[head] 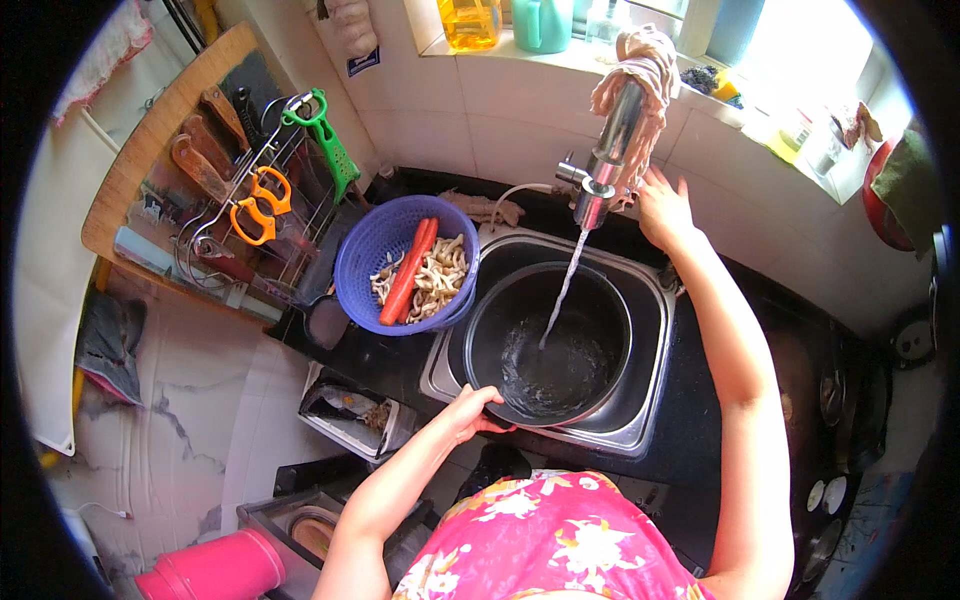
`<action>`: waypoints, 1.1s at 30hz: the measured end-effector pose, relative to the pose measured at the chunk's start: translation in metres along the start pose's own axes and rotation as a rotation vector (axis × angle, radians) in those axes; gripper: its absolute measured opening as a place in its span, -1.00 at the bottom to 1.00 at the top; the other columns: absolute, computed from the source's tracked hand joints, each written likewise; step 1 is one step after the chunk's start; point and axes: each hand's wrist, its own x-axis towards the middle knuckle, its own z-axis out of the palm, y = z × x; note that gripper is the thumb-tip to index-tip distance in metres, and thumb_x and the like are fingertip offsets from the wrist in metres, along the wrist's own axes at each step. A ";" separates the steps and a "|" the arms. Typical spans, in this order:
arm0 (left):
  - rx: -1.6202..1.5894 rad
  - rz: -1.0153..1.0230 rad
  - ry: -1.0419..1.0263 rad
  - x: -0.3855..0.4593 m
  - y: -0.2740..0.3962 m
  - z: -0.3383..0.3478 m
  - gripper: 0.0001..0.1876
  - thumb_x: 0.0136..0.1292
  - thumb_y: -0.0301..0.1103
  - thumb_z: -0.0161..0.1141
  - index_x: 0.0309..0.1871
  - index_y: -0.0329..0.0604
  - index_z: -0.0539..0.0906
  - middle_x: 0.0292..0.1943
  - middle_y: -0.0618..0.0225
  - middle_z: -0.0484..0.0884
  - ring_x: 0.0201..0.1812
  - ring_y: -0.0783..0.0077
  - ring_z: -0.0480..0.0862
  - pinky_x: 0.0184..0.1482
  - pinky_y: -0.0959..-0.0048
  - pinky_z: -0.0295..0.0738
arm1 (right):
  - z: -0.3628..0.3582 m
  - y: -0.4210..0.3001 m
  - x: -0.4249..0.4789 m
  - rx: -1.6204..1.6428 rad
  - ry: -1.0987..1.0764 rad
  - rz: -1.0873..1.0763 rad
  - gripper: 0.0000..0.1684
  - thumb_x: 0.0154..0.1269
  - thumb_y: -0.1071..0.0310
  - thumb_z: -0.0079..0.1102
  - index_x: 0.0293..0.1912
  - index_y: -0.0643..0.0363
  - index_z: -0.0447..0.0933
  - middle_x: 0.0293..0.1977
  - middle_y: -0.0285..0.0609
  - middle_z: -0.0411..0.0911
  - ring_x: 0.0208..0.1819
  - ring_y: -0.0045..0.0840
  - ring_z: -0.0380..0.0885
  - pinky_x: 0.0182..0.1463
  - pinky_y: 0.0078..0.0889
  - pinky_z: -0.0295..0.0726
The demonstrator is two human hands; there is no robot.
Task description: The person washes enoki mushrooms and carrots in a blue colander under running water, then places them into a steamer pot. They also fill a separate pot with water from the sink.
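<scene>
Water runs from the metal faucet point(596, 196) into a black pot point(559, 352) set in the steel-rimmed sink point(654, 375). My left hand point(474, 411) grips the pot at its near left rim. My right hand point(664, 206) is raised beside the faucet, behind and right of it, fingers partly spread near the hanging cloth; whether it touches the faucet is hidden. A pinkish cloth point(651, 71) is wrapped around the faucet's upper part. Left of the sink, a blue plastic colander point(349, 262) holds peeled carrots point(411, 274) and mushrooms point(442, 281).
At the left stands a wire rack with wooden-handled knives point(201, 166), orange scissors point(261, 206) and a green peeler point(330, 146), against a wooden board point(112, 202). A teal jug point(541, 26) and an orange-liquid bottle point(471, 24) stand on the windowsill. Below left is a pink bin point(214, 568).
</scene>
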 end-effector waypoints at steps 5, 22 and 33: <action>-0.092 -0.102 -0.097 0.003 0.002 0.012 -0.79 -0.01 -0.49 -0.01 -0.27 -0.36 0.48 -0.32 0.09 0.59 -0.30 0.17 0.61 -0.32 0.25 0.57 | 0.005 0.001 0.004 0.224 -0.136 0.071 -0.27 0.00 0.57 -0.09 0.23 0.11 0.06 0.27 -0.14 0.03 0.29 -0.37 0.04 0.21 0.21 0.05; -0.920 -0.695 -0.585 0.058 -0.066 0.033 -0.50 0.29 -0.10 -0.15 0.21 -0.19 0.24 0.03 -0.47 0.27 -0.64 0.59 0.48 -0.60 0.70 0.46 | -0.086 0.072 -0.117 0.490 0.300 0.081 -0.57 0.08 0.52 -0.02 0.02 0.20 0.36 0.11 0.01 0.27 0.16 -0.19 0.25 0.22 -0.29 0.21; -1.306 -0.854 -0.813 0.042 -0.087 0.062 -0.70 0.22 -0.29 -0.05 -0.46 -0.41 0.44 -0.70 0.14 0.42 -0.77 0.55 0.46 -0.78 0.67 0.44 | -0.064 0.100 -0.154 0.577 0.293 0.137 -0.62 0.05 0.55 0.01 -0.06 0.25 0.42 -0.04 -0.04 0.42 0.03 -0.28 0.39 0.13 -0.37 0.32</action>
